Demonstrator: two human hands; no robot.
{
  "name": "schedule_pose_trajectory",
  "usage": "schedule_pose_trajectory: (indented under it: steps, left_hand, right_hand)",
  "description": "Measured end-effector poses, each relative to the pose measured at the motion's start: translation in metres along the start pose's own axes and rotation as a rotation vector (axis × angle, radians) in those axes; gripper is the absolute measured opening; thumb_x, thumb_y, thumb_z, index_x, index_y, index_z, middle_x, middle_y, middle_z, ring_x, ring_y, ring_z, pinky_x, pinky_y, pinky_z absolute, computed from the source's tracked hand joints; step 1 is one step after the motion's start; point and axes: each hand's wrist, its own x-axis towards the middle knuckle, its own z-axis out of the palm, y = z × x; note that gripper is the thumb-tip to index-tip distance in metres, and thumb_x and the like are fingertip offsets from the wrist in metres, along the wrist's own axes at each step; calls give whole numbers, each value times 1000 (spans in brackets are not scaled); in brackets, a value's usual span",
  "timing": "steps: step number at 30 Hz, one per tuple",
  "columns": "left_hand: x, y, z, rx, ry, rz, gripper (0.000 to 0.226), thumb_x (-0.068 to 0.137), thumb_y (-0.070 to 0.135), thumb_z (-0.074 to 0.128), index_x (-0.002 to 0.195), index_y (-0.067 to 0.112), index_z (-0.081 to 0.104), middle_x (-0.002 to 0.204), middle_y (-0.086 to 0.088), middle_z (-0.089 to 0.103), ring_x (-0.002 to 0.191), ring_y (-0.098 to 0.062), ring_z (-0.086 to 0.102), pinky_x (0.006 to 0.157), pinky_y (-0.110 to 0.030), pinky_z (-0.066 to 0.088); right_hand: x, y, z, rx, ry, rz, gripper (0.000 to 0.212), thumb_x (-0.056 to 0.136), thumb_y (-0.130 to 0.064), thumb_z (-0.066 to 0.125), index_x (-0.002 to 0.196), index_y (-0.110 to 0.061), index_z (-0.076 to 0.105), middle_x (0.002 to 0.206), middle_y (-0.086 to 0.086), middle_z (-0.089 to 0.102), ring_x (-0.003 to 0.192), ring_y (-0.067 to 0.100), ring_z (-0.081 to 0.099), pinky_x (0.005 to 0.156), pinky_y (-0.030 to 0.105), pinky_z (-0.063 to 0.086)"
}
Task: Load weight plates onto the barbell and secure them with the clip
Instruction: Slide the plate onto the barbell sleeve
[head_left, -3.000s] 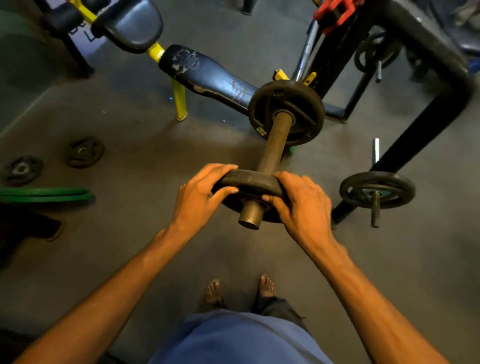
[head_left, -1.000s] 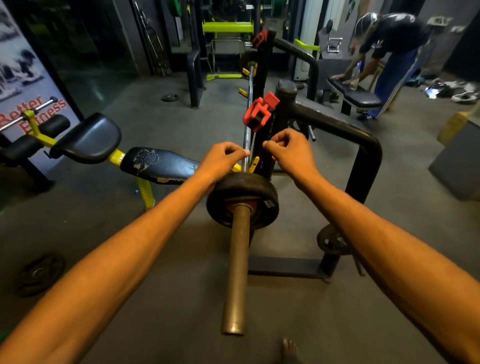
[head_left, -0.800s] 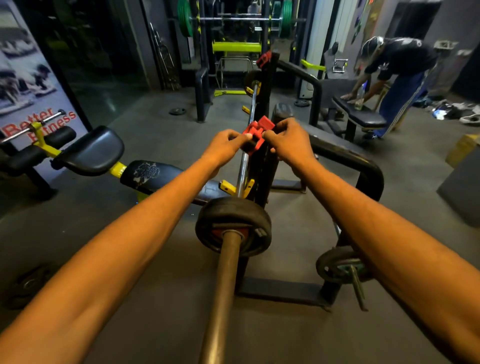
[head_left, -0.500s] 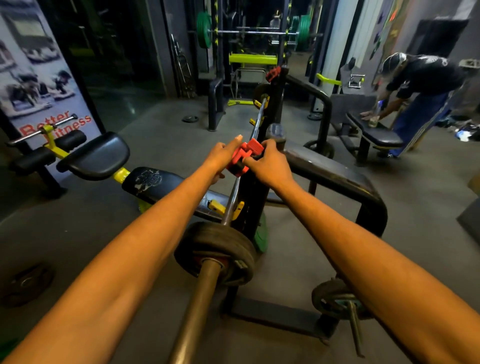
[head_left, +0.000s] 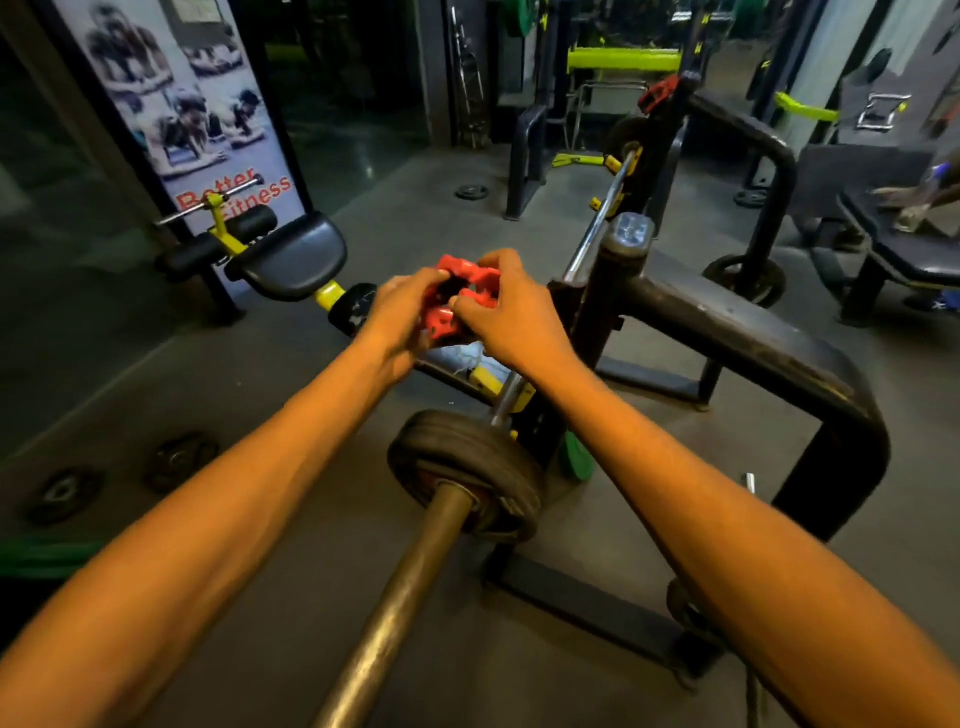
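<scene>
1. The floor (head_left: 182, 364) was dull grey, scuffed and matte, in a dim gym with black steel frames, lime-yellow fittings and a tall printed banner (head_left: 187, 104) at the back left.
2. Two small black plates (head_left: 179, 460) lay flat on the floor near its left edge, with a third (head_left: 471, 192) far back by an upright.
3. The barbell (head_left: 405, 587) had a worn, brownish round sleeve running from the bottom edge up to the rack (head_left: 737, 332), whose thick black tube was chipped and rounded at the bend.
4. The weight plates (head_left: 467, 462), rubbery black discs, sat stacked on the sleeve; their count was unclear.
5. One red plastic clip (head_left: 457, 293), chunky and ribbed, was held in the air above the plates, apart from the bar.
6. The left hand (head_left: 400, 317) and the right hand (head_left: 506, 312) both had fingers curled tight around the clip from either side.
7. A padded black bench (head_left: 291, 254) stood to the left.
</scene>
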Motion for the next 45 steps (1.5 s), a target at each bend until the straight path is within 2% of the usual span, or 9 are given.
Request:
schedule_pose_trajectory:
  steps: [4, 7, 10, 16, 21, 26, 30, 36, 45]
  left_hand:
    - [-57, -28, -80, 49, 0, -55, 40, 97, 25, 59, 129, 3, 61, 109, -19, 71, 85, -27, 70, 84, -53, 60]
    - [-107, -52, -134, 46, -25, -73, 30, 99, 25, 57, 122, 8, 62, 109, -21, 69, 90, -28, 71, 80, -55, 61]
    - [-156, -78, -178, 32, -60, -98, 31, 96, 25, 57, 120, 6, 66, 103, -17, 72, 88, -24, 74, 74, -48, 62]
    - [-227, -128, -244, 53, -164, -167, 38, 90, 24, 64, 124, 6, 67, 112, -15, 72, 99, -26, 70, 79, -53, 61]
    - [-260, -161, -280, 120, -304, -231, 28, 95, 17, 62, 121, 18, 69, 113, 0, 75, 105, -13, 69, 75, -46, 64]
    - [-283, -178, -295, 157, -424, -265, 33, 97, 11, 59, 129, 18, 64, 114, 7, 75, 110, -11, 68, 77, -48, 63]
    - [-297, -194, -297, 151, -475, -284, 42, 97, 3, 59, 138, 9, 57, 126, -4, 70, 111, -14, 68, 77, -46, 63]
    - [-315, -227, -290, 131, -427, -261, 52, 89, 10, 63, 140, 15, 52, 112, 7, 76, 104, -13, 71, 85, -35, 61]
    - [-289, -224, -254, 136, -266, -177, 40, 99, 0, 55, 139, 5, 55, 127, -7, 68, 104, -5, 71, 87, -27, 59]
  right_hand:
    - [-46, -5, 30, 107, -229, -5, 47, 81, -37, 72, 123, -23, 56, 95, -1, 66, 88, 26, 69, 78, 52, 60]
    - [-92, -8, 60, 197, -347, 47, 49, 75, -37, 74, 119, -25, 57, 86, -1, 67, 71, 21, 68, 67, 50, 62]
    - [-143, -12, 85, 333, -394, 154, 62, 67, -38, 80, 121, -22, 55, 88, 18, 70, 69, 32, 71, 63, 50, 63]
    - [-252, -28, 122, 482, -309, 341, 49, 81, 2, 80, 121, -10, 55, 90, 11, 65, 76, 34, 67, 79, 59, 59]
    - [-326, -47, 135, 387, -218, 391, 52, 80, -2, 83, 123, -18, 59, 101, 11, 69, 80, 36, 73, 79, 46, 64]
    - [-380, -62, 146, 261, -119, 379, 60, 80, -10, 86, 131, -24, 58, 107, 0, 72, 91, 15, 75, 79, 36, 63]
    - [-410, -62, 150, 110, -94, 358, 64, 79, -16, 87, 134, -31, 56, 118, -8, 70, 106, 6, 69, 91, 31, 60]
    - [-429, -47, 162, 38, -95, 247, 67, 85, -14, 81, 145, -22, 51, 140, -5, 59, 126, 5, 59, 105, 26, 51]
    - [-399, -13, 163, 98, -15, 265, 70, 81, -1, 80, 142, -22, 53, 135, -6, 62, 127, 3, 59, 107, 19, 46]
